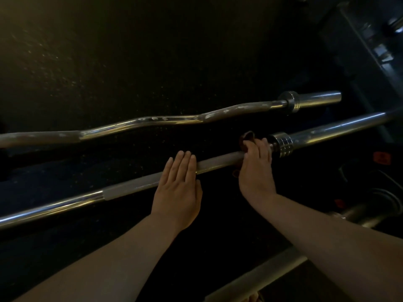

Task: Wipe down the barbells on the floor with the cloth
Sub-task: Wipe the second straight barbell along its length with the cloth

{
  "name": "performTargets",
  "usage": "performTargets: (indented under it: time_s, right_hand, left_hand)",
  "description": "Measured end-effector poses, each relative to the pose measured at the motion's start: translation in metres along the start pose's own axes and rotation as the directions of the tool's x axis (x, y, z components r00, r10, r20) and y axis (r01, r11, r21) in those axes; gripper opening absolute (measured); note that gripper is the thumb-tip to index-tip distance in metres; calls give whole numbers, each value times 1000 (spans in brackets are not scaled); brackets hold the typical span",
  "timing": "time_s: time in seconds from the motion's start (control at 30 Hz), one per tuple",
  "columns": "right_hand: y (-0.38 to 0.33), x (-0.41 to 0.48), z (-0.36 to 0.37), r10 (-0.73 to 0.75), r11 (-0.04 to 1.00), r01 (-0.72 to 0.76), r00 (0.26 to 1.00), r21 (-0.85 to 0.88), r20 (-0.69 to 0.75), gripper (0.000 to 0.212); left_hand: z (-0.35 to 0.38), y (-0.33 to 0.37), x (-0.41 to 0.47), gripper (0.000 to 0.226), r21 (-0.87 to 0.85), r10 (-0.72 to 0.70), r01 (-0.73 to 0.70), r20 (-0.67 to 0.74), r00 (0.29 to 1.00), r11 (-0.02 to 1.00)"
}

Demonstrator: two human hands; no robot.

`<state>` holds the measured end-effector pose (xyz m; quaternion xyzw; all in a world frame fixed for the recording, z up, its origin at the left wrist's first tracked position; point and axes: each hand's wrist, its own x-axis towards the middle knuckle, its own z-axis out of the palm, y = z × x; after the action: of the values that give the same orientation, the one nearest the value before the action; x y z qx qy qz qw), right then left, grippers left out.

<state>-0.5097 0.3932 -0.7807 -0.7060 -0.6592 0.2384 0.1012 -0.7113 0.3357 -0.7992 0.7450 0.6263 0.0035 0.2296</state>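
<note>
A straight chrome barbell (135, 186) lies diagonally on the dark floor, rising to the right. My left hand (177, 188) rests flat on its knurled section, fingers straight and together. My right hand (257, 168) grips a dark reddish cloth (246, 139) wrapped round the bar right beside the ringed collar (281, 144). Most of the cloth is hidden under my fingers. A curved chrome curl bar (165, 120) lies farther away, roughly parallel, with its sleeve (316, 98) at the right.
The speckled black rubber floor (130, 51) spreads beyond the bars. A third bar (257, 277) crosses the lower right near me. Dark rack or machine parts (366, 46) stand at the upper right, and weight plates (379, 201) lie in shadow at the right.
</note>
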Motion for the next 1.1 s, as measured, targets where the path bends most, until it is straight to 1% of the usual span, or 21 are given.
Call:
performTargets:
  time_s: [0.07, 0.17, 0.27, 0.33, 0.37, 0.43, 0.47, 0.5, 0.53, 0.57, 0.63, 0.7, 0.73, 0.77, 0.8, 0.83, 0.9, 0.93, 0.97, 1.0, 1.1]
  right_hand:
    - [-7, -12, 8, -93, 995, 94, 995, -43, 28, 54]
    - [-37, -21, 28, -235, 967, 245, 964, -70, 123, 55]
    - [-56, -17, 37, -409, 893, 438, 888, -109, 212, 54]
    - [-35, -3, 27, -476, 830, 527, 839, -180, 263, 52]
    - [-19, 4, 20, -449, 833, 502, 859, -231, 248, 52]
    - [0, 10, 11, -260, 933, 280, 959, -227, 111, 50]
    - [1, 10, 13, -161, 965, 168, 986, -199, 49, 49]
    - [-7, 7, 20, -108, 977, 106, 994, -186, 0, 50]
    - [-19, 2, 30, -107, 977, 102, 994, -188, -21, 53]
    - [-33, -5, 41, -146, 968, 142, 989, -206, -4, 54]
    - [-59, -20, 56, -296, 929, 309, 951, -202, 88, 53]
    - [-69, -24, 49, -469, 847, 506, 856, -162, 218, 57]
    - [-63, -16, 43, -529, 793, 585, 800, -172, 282, 60]
    - [-53, -6, 38, -553, 749, 628, 768, -211, 324, 64]
    - [-41, 5, 36, -528, 742, 618, 777, -258, 344, 67]
    - [-31, 11, 34, -454, 787, 542, 832, -295, 318, 65]
    - [-31, 9, 41, -279, 905, 316, 946, -285, 165, 53]
    - [-42, 4, 50, -235, 932, 252, 967, -259, 97, 47]
    - [-57, -4, 60, -242, 941, 250, 968, -229, 64, 44]
    - [-74, -14, 71, -285, 932, 292, 956, -214, 63, 43]
    - [-121, -38, 89, -498, 832, 532, 841, -157, 210, 47]
  left_hand:
    - [2, 0, 0, 66, 25, -13, 13, -9, 1000, 1000]
    - [3, -3, -1, 66, 69, 14, -15, 6, 1000, 998]
    - [-3, -14, -4, 69, 86, 57, -59, 23, 998, 995]
    - [-8, -30, -12, 68, 87, 100, -103, 39, 994, 991]
    - [-8, -40, -17, 65, 81, 119, -121, 31, 992, 989]
    - [-6, -60, -30, 62, 98, 134, -131, -28, 991, 987]
    - [-4, -66, -35, 61, 116, 127, -122, -42, 991, 986]
    - [-2, -69, -38, 60, 127, 110, -103, -49, 993, 986]
    - [1, -69, -41, 60, 132, 86, -79, -50, 995, 988]
    - [2, -66, -43, 60, 130, 56, -49, -52, 997, 990]
    - [1, -60, -43, 64, 115, 2, 5, -54, 999, 993]
    - [-4, -59, -44, 68, 92, -14, 17, -35, 999, 996]
    - [-6, -64, -47, 68, 75, -7, 10, -37, 999, 997]
    - [-8, -71, -52, 67, 58, 5, -2, -45, 999, 998]
    - [-10, -79, -58, 66, 54, 15, -12, -52, 999, 998]
    - [-10, -89, -64, 65, 58, 15, -11, -65, 998, 998]
    - [-11, -108, -77, 63, 67, -9, 15, -92, 996, 998]
    - [-11, -115, -82, 61, 65, -22, 28, -91, 996, 997]
    - [-11, -121, -87, 60, 63, -31, 36, -82, 996, 997]
    - [-11, -125, -92, 60, 67, -43, 48, -79, 996, 997]
    - [-9, -135, -102, 60, 96, -118, 129, -104, 987, 987]
